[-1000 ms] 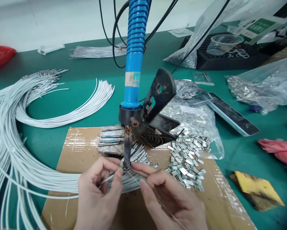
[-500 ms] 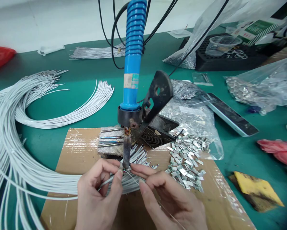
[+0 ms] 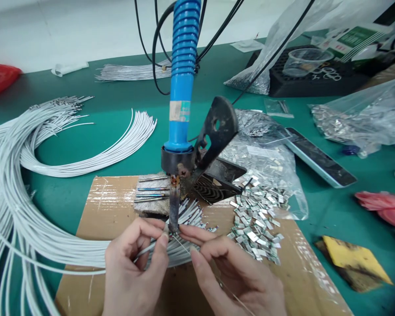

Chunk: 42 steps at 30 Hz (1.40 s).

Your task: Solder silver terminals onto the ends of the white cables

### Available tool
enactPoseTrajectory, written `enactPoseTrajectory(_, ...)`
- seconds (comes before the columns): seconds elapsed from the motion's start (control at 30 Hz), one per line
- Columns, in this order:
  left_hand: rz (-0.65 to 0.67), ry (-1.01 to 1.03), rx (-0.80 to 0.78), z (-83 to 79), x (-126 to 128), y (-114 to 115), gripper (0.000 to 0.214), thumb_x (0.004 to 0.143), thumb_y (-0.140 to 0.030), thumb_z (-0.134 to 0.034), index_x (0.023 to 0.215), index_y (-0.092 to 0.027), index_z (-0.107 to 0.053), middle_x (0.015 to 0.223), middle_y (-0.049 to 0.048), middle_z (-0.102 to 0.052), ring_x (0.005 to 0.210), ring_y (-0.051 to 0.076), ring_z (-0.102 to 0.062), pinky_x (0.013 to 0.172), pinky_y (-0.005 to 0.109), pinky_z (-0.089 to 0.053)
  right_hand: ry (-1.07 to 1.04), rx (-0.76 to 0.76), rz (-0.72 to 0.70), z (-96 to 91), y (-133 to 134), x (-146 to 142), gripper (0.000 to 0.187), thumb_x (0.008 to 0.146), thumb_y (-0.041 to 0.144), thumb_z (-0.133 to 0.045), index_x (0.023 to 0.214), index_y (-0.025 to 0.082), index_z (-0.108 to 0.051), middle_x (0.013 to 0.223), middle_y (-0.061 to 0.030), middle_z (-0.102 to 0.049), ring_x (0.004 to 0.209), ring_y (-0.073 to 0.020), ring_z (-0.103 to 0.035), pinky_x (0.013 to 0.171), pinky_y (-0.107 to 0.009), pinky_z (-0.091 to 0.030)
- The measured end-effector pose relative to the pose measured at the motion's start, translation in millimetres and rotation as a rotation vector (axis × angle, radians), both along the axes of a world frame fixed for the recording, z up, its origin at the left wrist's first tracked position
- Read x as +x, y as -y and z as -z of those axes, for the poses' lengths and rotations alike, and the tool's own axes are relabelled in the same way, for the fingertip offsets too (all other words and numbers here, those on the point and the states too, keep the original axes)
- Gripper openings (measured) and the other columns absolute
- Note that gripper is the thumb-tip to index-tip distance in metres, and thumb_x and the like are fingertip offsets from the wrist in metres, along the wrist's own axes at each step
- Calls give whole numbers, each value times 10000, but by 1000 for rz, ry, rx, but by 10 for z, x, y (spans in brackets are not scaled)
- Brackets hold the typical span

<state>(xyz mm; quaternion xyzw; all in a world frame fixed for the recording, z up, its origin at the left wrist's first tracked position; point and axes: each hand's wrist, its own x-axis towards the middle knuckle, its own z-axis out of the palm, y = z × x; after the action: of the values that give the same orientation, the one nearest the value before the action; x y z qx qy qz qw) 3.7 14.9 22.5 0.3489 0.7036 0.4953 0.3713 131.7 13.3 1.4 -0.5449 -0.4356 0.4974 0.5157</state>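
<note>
A blue-handled soldering iron [image 3: 180, 127] is fixed in a black stand [image 3: 215, 131], its dark tip pointing straight down. Just left of the tip, my left hand [image 3: 139, 259] is closed, thumb and finger pinching the end of a white cable [image 3: 147, 251]. My right hand [image 3: 237, 267] grips a thin solder wire [image 3: 182, 244] that runs up to the tip and trails back under the palm. The small spot where tip, cable and wire meet is partly hidden by my fingers. Behind them lies a bundle of white cables [image 3: 187, 215].
Small metal connectors [image 3: 258, 224] are heaped on the cardboard [image 3: 95, 206] at right, before a plastic bag [image 3: 266, 162]. A large cable coil [image 3: 16, 184] spreads at left. A phone [image 3: 319, 158], a yellow sponge [image 3: 355, 259] and a black crate [image 3: 316, 81] stand farther right.
Almost nothing differs. Both hands stay at the iron's tip, with only a very slight shift of the left hand to the left.
</note>
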Motion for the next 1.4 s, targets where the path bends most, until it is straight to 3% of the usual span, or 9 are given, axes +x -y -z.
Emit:
enactPoseTrajectory(0.6, -11, 20, -21, -24, -5, 0, 146, 711, -241, -795, 621, -218, -682, 839, 11, -740, 622, 116, -628, 487, 155, -411, -66, -21, 11, -39, 1, -14, 198, 860, 228, -753, 669, 231, -699, 1045, -60, -844, 900, -191, -823, 802, -174, -627)
enactPoseTrajectory(1.4, 16, 31, 10, 10, -16, 13, 157, 752, -254, -780, 638, -212, -680, 841, 40, -750, 678, 156, -677, 478, 158, -441, -30, 8, 23, -21, -4, -25, 199, 845, 220, -769, 658, 236, -703, 994, -52, -849, 870, -191, -824, 782, -182, -640)
